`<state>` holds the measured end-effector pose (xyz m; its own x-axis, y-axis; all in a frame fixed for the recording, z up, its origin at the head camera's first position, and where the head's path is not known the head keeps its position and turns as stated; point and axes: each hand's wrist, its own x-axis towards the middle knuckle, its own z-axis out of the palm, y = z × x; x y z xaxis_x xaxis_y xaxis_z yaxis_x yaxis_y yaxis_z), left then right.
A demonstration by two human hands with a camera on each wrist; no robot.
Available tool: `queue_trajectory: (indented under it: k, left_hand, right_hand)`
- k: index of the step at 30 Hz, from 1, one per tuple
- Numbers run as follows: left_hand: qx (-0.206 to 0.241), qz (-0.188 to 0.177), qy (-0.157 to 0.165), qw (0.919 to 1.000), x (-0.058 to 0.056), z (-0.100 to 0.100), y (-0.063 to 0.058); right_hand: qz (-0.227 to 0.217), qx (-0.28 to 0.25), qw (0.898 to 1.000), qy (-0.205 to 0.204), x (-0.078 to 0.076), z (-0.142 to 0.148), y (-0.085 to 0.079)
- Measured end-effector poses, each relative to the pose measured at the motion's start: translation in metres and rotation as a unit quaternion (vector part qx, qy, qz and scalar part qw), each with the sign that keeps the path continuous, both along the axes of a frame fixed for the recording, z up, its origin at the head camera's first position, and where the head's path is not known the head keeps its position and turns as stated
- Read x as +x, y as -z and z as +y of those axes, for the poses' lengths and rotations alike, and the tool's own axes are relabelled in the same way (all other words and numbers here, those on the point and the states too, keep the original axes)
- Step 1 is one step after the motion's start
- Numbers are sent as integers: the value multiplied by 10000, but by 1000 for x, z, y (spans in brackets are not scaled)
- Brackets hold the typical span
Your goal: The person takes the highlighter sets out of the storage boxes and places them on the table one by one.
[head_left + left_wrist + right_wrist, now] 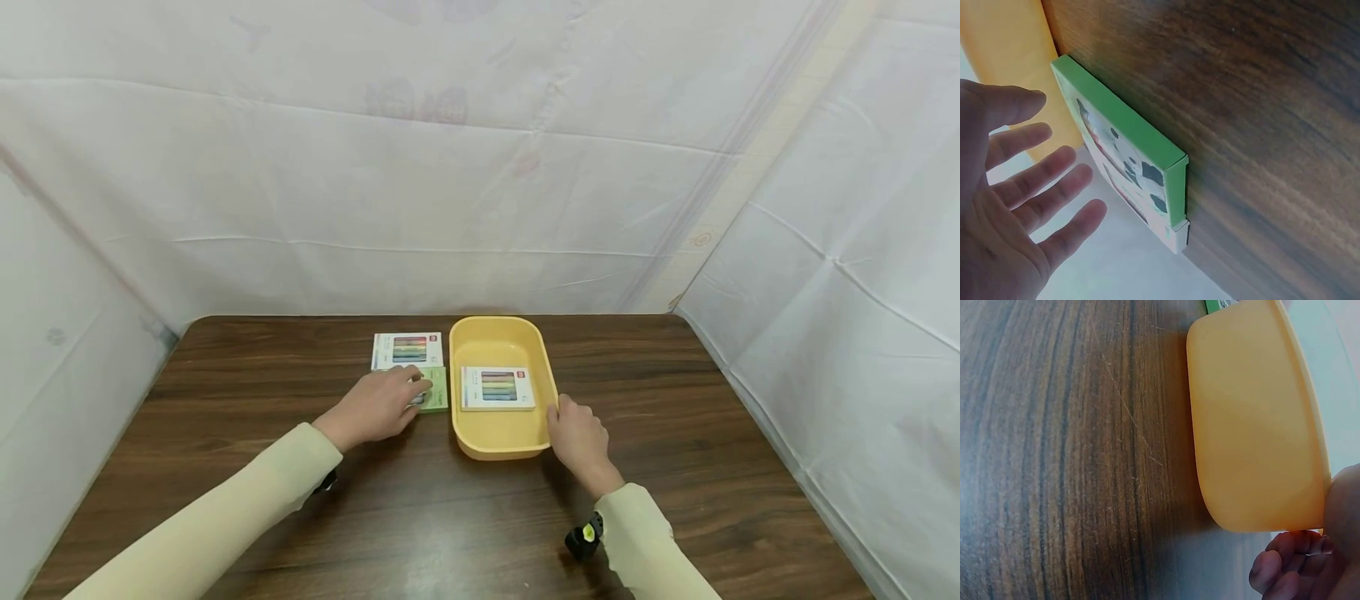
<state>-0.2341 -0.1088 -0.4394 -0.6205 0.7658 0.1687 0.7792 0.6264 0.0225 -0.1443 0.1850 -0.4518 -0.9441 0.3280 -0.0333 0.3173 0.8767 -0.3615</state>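
My left hand (378,403) hovers over a green flat box (435,392) on the table. In the left wrist view, its loosely bent fingers (1066,231) stand apart from the green box (1129,128), which has a black-and-white picture on its face. Directly behind lies a white box (381,350) with a picture of coloured sticks, like crayons. A similar white box (472,392) lies inside the yellow plastic tray (495,437). At the tray's right side my right hand (579,435) grips the rim, with curled fingers (1266,569) below it in the right wrist view.
The dark wood-grain table (450,517) ends at the back against a hanging white sheet (450,183). More white sheeting (847,317) runs along the right side. The tray stands immediately right of the green box.
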Motion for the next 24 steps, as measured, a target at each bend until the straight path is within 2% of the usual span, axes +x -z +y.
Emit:
queue_trajectory:
  k: [10,24]
  left_hand:
    - [-59,-13,-116,9999,1,1,-6]
    - [39,110,-16,9999,1,2,-13]
  right_hand:
    - [37,-6,10000,-23,0,0,0]
    - [20,-90,9999,-49,1,-1,0]
